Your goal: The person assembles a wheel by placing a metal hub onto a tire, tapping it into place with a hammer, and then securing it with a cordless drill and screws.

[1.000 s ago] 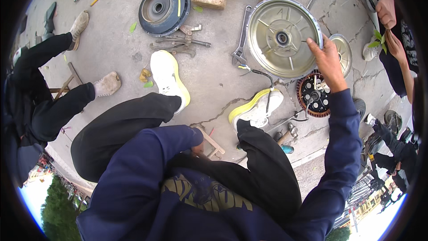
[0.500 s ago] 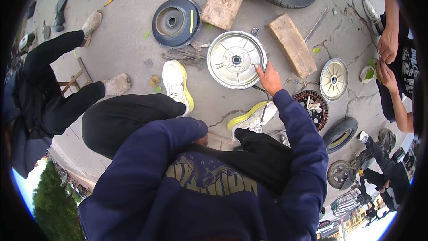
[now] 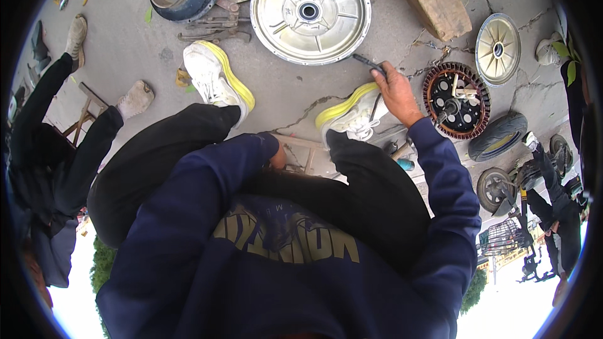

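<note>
My right hand (image 3: 397,95) is closed on a black cable (image 3: 366,61) that comes out at the near edge of a round silver motor cover (image 3: 342,9). The cover lies flat on the ground, its ribbed face up, with a bearing ring in its centre. The cable's lower part hangs down in front of my right white shoe (image 3: 355,113). Between my knees is my left hand (image 3: 278,156), mostly covered by the sleeve and leg; its fingers are hidden.
A wooden block (image 3: 433,0) lies right of the cover, a dark wheel hub (image 3: 185,0) left of it beside a metal puller (image 3: 220,27). To the right are a copper-wound stator (image 3: 433,91), a second silver cover (image 3: 510,41) and a tyre (image 3: 499,138). Another person sits at left.
My right hand has come off the cover's rim and now grips the cable beside it. The view has shifted, so the ground objects appear higher and larger.
</note>
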Motion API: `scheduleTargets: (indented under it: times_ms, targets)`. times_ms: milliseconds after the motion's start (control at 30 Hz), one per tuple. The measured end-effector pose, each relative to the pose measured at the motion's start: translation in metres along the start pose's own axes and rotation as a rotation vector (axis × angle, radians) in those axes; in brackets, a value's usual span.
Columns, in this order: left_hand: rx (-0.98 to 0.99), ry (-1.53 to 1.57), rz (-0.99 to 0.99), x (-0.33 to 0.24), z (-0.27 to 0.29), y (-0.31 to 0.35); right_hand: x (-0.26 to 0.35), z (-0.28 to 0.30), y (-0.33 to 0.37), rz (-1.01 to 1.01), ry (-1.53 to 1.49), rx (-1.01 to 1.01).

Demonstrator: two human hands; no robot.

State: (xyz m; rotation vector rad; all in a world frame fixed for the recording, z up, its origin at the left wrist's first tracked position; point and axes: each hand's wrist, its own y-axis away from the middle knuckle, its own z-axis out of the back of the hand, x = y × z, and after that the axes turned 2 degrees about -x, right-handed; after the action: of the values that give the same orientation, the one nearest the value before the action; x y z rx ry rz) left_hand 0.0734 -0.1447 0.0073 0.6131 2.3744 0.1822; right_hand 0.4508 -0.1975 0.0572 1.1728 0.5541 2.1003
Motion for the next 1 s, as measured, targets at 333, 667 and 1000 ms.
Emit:
scheduleTargets:
  times_ms: [333,667,1000]
  targets:
    - [-0.401,-0.290,0.191,0.024,-0.030,0.091,0.037,0.074,0.125,-0.473,-0.697,0.130]
    - [-0.137,-0.126,0.235,0.024,0.014,0.130,-0.245,-0.041,0.375,-1.202,-1.329,-1.125]
    - [-0.679,-0.036,0.348,-0.101,-0.003,0.223,-0.049,0.078,0.157,-0.551,0.288,-1.161]
